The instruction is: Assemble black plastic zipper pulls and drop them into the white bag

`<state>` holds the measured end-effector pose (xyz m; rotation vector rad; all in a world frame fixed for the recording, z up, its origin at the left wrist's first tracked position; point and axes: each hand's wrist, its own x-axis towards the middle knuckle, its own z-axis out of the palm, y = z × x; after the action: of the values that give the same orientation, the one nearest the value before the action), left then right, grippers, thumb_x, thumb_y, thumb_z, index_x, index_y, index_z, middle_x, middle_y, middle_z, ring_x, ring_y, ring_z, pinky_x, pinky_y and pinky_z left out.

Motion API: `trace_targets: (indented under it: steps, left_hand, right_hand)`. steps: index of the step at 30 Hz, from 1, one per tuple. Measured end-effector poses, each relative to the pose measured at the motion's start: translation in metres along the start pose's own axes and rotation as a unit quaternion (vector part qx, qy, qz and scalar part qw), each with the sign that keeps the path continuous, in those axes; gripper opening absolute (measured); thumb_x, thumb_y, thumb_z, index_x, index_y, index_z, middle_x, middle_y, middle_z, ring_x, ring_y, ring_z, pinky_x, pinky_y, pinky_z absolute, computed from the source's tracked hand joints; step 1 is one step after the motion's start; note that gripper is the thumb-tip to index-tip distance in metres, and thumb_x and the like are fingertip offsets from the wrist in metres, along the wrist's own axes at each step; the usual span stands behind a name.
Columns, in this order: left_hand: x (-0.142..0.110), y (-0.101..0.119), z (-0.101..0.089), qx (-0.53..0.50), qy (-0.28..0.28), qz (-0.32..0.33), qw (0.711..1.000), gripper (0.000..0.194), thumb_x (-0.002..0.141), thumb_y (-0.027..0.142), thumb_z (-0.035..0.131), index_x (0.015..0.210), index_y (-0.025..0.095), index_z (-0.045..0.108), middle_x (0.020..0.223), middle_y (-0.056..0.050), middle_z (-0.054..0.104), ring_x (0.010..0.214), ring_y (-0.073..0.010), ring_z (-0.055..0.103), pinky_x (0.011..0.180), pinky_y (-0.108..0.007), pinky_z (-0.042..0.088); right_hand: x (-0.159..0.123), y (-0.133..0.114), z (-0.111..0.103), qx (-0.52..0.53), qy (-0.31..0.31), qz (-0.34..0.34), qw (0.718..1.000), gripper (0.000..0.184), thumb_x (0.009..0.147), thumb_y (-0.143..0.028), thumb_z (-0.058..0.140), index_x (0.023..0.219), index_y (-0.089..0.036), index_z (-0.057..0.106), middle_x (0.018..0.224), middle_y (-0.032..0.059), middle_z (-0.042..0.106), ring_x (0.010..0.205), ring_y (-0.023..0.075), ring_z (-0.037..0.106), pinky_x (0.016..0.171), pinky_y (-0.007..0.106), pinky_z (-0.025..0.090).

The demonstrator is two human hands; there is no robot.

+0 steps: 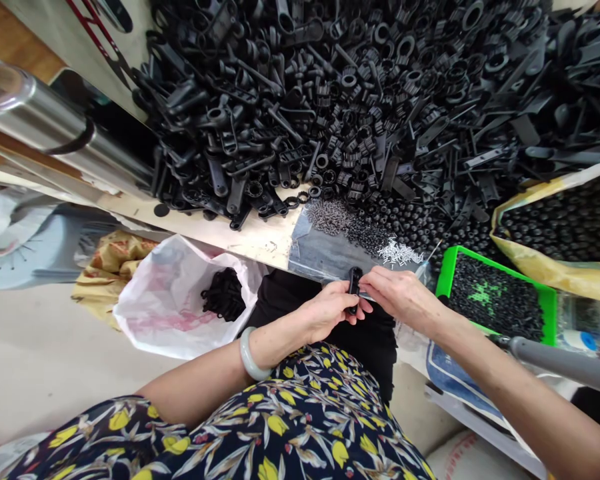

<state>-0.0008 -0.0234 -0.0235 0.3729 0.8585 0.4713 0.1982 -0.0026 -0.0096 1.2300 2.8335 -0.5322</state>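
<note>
A small, elongated black plastic part (354,288) stands between my two hands in front of the table edge. My left hand (333,311) is closed around it, thumb on one side and fingers behind. At its right side, the fingertips of my right hand (391,288) are pinched together; whatever they hold is hidden or too small to name. Just beyond my hands lie a heap of small white pins (400,253), a pile of tiny brownish-grey pieces (329,217) and small black beads (420,225).
Large heaps of black plastic parts (260,120) cover the table's far side. To the right stand a green tray (446,273) of small black pieces and a yellow-edged sack (555,277) of black balls. An open white bag (145,303) with black parts sits left, below a metal cylinder (55,113).
</note>
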Motion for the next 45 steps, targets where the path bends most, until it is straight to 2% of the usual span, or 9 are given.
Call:
trace_targets:
  steps: [8,12,15,18,22,25,32,37,45]
  left_hand:
    - [0.001,-0.003,-0.002,-0.001,-0.010,0.008,1.000,0.010,0.084,0.007,0.056,0.089,0.011,0.064,0.086,-0.010,0.072,0.065,-0.0110,0.058,0.062,-0.025,0.041]
    - [0.003,-0.005,-0.001,-0.006,-0.004,0.013,1.000,0.009,0.083,0.007,0.056,0.086,0.013,0.062,0.082,-0.007,0.070,0.064,-0.0108,0.058,0.060,-0.025,0.040]
    - [0.004,-0.005,-0.001,-0.020,-0.006,0.008,1.000,0.009,0.080,0.005,0.057,0.081,0.013,0.061,0.074,-0.005,0.066,0.063,-0.0111,0.057,0.060,-0.025,0.039]
    - [0.004,-0.005,-0.004,-0.031,-0.018,0.010,0.999,0.006,0.081,0.007,0.059,0.081,0.012,0.063,0.078,-0.007,0.068,0.064,-0.0108,0.058,0.060,-0.025,0.040]
    - [0.004,-0.004,-0.008,-0.039,-0.044,0.007,0.998,0.007,0.081,0.013,0.068,0.088,0.011,0.066,0.084,-0.009,0.071,0.067,-0.0114,0.059,0.062,-0.024,0.041]
    - [0.003,-0.004,-0.010,-0.047,-0.047,0.004,0.998,0.010,0.081,0.014,0.070,0.090,0.011,0.067,0.086,-0.010,0.071,0.067,-0.0116,0.060,0.063,-0.024,0.042]
    - [0.001,-0.004,-0.005,-0.036,-0.027,0.009,0.999,0.008,0.084,0.007,0.057,0.085,0.011,0.064,0.083,-0.008,0.070,0.064,-0.0102,0.059,0.061,-0.024,0.041]
    - [0.006,-0.006,-0.005,-0.042,-0.019,0.006,0.999,0.005,0.080,0.008,0.062,0.081,0.013,0.062,0.073,-0.004,0.066,0.063,-0.0107,0.058,0.059,-0.024,0.040]
    - [0.011,-0.006,-0.013,-0.039,-0.056,0.008,0.998,0.006,0.078,0.011,0.068,0.076,0.012,0.062,0.066,-0.004,0.062,0.060,-0.0123,0.057,0.059,-0.025,0.040]
  right_hand:
    - [0.000,-0.002,0.002,-0.030,-0.012,0.022,0.999,0.021,0.108,-0.022,0.046,0.098,-0.017,0.064,0.086,0.0030,0.066,0.071,0.0143,0.065,0.058,0.026,0.039]
    - [0.004,-0.017,-0.005,-0.085,-0.053,0.038,0.994,0.016,0.101,-0.011,0.051,0.090,-0.017,0.062,0.082,0.0034,0.063,0.065,0.0150,0.062,0.053,0.027,0.034]
    - [0.004,-0.026,-0.008,-0.099,-0.053,0.054,0.992,0.018,0.096,-0.005,0.051,0.087,-0.018,0.060,0.082,0.0042,0.062,0.063,0.0148,0.061,0.051,0.027,0.033]
    - [0.001,-0.023,-0.005,-0.061,-0.018,0.052,0.997,0.020,0.101,-0.009,0.048,0.089,-0.018,0.061,0.083,0.0035,0.063,0.067,0.0145,0.063,0.055,0.026,0.038]
    - [0.000,-0.005,-0.001,0.042,0.039,0.068,0.996,0.015,0.107,-0.026,0.051,0.101,-0.020,0.063,0.093,0.0029,0.070,0.076,0.0139,0.068,0.066,0.025,0.047]
    - [0.001,0.002,0.000,0.069,0.036,0.071,0.994,0.013,0.107,-0.029,0.053,0.103,-0.021,0.063,0.096,0.0021,0.072,0.078,0.0137,0.070,0.069,0.025,0.048]
    - [0.000,-0.013,-0.002,-0.065,-0.023,0.039,0.997,0.017,0.103,-0.012,0.047,0.097,-0.019,0.061,0.088,0.0037,0.067,0.070,0.0145,0.065,0.056,0.026,0.034]
    - [0.006,-0.029,-0.007,-0.114,-0.077,0.063,0.988,0.015,0.094,-0.006,0.052,0.089,-0.019,0.056,0.083,0.0039,0.063,0.061,0.0142,0.060,0.051,0.027,0.027]
    - [-0.003,-0.040,0.008,-0.089,-0.017,0.074,0.993,0.018,0.091,-0.001,0.055,0.089,-0.018,0.057,0.086,0.0048,0.063,0.064,0.0157,0.063,0.052,0.027,0.033]
